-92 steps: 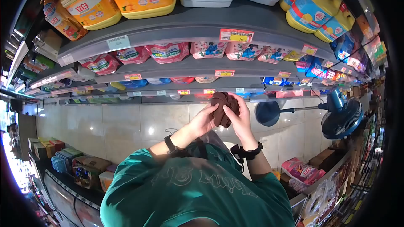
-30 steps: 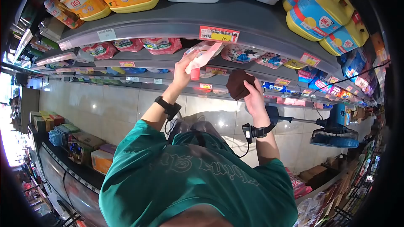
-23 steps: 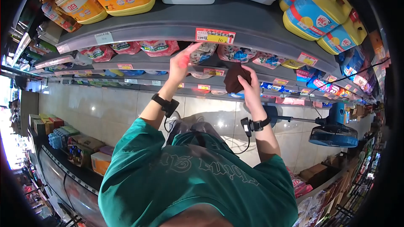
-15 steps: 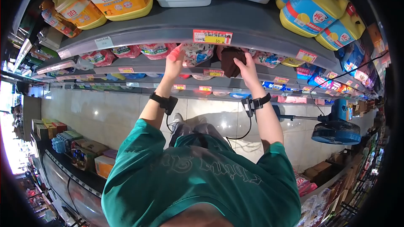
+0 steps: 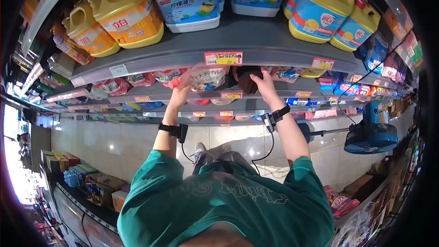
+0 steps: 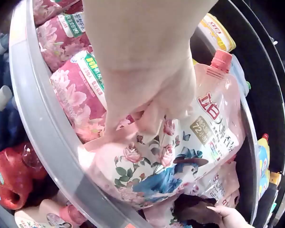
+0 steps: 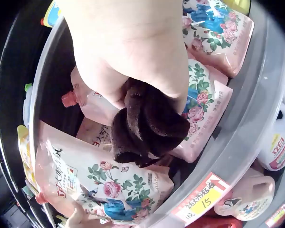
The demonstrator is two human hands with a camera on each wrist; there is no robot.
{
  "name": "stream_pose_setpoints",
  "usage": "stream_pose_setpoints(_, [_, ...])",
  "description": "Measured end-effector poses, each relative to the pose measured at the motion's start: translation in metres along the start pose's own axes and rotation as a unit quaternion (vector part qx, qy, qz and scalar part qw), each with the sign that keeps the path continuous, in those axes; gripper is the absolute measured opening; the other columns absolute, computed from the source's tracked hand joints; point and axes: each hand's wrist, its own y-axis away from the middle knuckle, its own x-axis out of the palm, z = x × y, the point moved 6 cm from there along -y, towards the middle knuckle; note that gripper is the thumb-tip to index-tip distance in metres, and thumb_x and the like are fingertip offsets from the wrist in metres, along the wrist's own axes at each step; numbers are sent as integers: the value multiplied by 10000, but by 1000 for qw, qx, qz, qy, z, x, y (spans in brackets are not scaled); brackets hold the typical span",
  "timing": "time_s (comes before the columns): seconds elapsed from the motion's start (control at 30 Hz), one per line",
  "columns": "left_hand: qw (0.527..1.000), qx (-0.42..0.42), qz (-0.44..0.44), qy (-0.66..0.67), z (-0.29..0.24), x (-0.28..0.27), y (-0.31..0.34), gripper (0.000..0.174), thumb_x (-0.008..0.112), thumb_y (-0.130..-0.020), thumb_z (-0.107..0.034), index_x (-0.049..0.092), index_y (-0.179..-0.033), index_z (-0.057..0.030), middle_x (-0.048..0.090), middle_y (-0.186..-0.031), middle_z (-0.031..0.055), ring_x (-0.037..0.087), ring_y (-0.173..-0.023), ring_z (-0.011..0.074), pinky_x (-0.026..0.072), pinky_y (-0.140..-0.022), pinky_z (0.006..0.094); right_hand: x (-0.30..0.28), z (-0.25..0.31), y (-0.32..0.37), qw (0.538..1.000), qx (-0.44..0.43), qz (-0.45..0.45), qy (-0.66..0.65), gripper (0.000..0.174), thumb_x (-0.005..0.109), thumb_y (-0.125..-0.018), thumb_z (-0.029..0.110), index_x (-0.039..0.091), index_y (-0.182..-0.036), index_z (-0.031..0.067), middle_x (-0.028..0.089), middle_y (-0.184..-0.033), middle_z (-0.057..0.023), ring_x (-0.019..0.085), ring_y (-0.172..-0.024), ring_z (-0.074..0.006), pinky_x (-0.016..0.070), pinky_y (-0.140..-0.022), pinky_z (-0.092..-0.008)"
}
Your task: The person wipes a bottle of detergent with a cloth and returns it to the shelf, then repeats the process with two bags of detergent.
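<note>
My left hand (image 5: 179,93) grips a pink-and-white laundry detergent refill pouch (image 6: 171,166) printed with roses and a blue dress. Its pink screw cap (image 6: 222,60) points away from the shelf's front lip. In my right hand (image 7: 133,61) is a bunched dark brown cloth (image 7: 147,123), pinched between thumb and fingers. The cloth is just right of the pouch, over the shelf among matching pouches. In the right wrist view, part of the left hand shows at the pouch's lower edge.
Above is a shelf of large yellow jugs (image 5: 128,11) and blue-labelled jugs (image 5: 187,2); its price-tagged front edge (image 5: 224,58) overhangs the hands. Magenta pouches (image 6: 80,90) lie left of the held pouch. A blue fan (image 5: 370,137) stands at the right, its cable hanging before the shelves.
Both hands held the cloth at first. Then the left hand left it and took hold of a pouch, turning it at the shelf. The right hand moved the cloth in towards the shelf.
</note>
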Motion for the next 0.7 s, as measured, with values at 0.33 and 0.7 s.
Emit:
stream_pose_setpoints(0.33, [954,284,23,-89,-90,38,37,358,579,-975,-330,700,-1069,-6,702,-1084,143,596,-1178,335,408,-1057,459,-6,-22,26,997,73,11,4,608,631,-897,15,406,-1462,46,602,-1266,-132,578,-1157,-201,451,-987,-314])
stream_pose_setpoints(0.7, [958,182,-31,-221,-193,43,96,212,676,-757,-18,695,-968,-22,692,-879,146,676,-784,293,516,-737,344,20,-6,76,984,-92,143,49,448,613,-911,8,513,-1343,79,617,-1206,-88,603,-1059,-161,523,-869,-315])
